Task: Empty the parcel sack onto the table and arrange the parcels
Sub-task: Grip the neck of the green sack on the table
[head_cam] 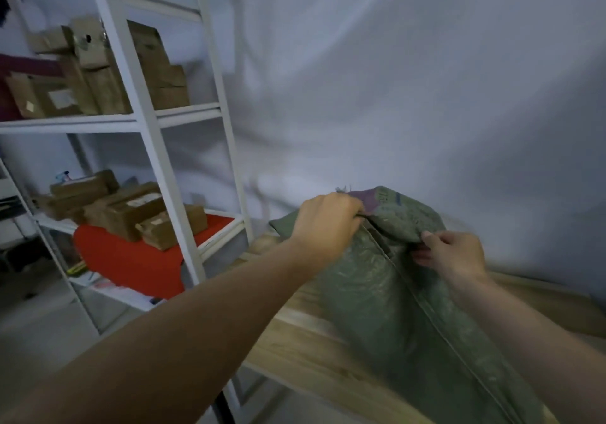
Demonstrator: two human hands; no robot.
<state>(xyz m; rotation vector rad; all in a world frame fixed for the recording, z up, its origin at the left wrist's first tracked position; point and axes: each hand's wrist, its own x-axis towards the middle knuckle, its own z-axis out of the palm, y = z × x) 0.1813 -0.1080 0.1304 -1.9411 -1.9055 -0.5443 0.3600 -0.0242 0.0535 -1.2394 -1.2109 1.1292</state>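
Observation:
A green woven parcel sack (393, 299) lies lengthwise on the wooden table (305, 348), its far end folded over with a purple mark. My left hand (324, 223) grips the sack's far edge on the left side. My right hand (452, 253) pinches the folded flap of the sack on the right. No parcels from inside the sack are visible. A brownish rounded thing (265, 241) peeks out just past the sack's left corner; I cannot tell what it is.
A white metal shelf rack (147, 121) stands left of the table, holding several cardboard boxes (108, 72) on its upper shelf and more boxes (131, 210) on a red cloth (131, 259) lower down. A white fabric backdrop (410, 95) hangs behind the table.

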